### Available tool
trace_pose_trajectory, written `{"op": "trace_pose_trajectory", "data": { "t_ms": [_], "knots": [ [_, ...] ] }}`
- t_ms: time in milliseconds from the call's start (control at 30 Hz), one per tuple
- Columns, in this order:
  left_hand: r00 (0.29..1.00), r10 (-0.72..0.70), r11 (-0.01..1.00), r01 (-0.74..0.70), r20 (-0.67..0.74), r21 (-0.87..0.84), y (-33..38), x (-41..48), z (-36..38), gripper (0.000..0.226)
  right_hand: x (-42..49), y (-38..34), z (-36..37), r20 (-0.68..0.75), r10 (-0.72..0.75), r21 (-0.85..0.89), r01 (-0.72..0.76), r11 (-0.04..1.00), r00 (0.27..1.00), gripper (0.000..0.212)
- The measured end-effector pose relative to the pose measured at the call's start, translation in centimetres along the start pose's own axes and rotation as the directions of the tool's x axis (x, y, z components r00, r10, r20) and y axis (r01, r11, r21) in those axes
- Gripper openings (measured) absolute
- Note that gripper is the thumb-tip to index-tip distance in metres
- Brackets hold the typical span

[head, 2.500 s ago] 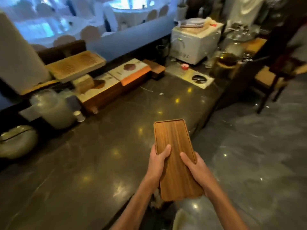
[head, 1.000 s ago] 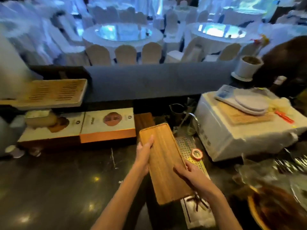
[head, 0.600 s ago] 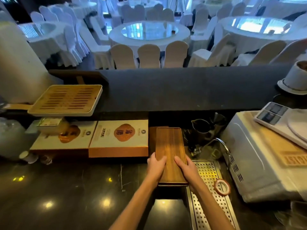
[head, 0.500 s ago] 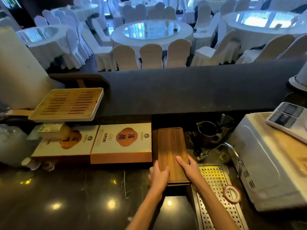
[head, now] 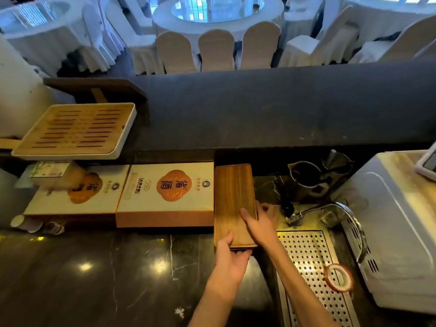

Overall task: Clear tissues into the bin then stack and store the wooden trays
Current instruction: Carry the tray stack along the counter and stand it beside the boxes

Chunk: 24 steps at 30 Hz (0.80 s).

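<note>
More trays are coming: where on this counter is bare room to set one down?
Free: the dark counter in front of the two printed boxes, left of the left hand. Crowded: right of the wooden tray, with metal pitchers, perforated drain tray and white appliance.

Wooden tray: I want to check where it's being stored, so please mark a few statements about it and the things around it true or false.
1. The tray lies right beside a box with an orange emblem. True.
2. The left hand and the right hand both hold the tray. True.
3. The tray rests on the perforated grid. False: it lies to the left of the grid.
4. The tape roll sits on the tray. False: it lies on the grid.
</note>
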<state>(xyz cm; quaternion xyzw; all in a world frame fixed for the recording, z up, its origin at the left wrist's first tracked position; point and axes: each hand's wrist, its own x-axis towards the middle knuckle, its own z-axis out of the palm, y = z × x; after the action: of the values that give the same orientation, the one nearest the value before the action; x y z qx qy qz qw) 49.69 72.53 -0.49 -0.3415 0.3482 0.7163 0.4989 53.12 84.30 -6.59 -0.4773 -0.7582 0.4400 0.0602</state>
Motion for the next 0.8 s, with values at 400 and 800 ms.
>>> {"op": "trace_pose_trajectory", "data": {
  "t_ms": [400, 800],
  "knots": [
    [0.993, -0.041, 0.997, 0.048, 0.115, -0.059, 1.5, 1.9, 0.1, 0.034, 0.7, -0.1, 0.8, 0.174, -0.074, 0.560, -0.037, 0.828, 0.982, 0.063],
    [0.977, -0.091, 0.981, 0.122, 0.191, -0.154, 1.9, 2.6, -0.8, 0.037, 1.9, 1.4, 1.5, 0.271, -0.045, 0.788, -0.195, 0.584, 0.961, 0.071]
  ]
}}
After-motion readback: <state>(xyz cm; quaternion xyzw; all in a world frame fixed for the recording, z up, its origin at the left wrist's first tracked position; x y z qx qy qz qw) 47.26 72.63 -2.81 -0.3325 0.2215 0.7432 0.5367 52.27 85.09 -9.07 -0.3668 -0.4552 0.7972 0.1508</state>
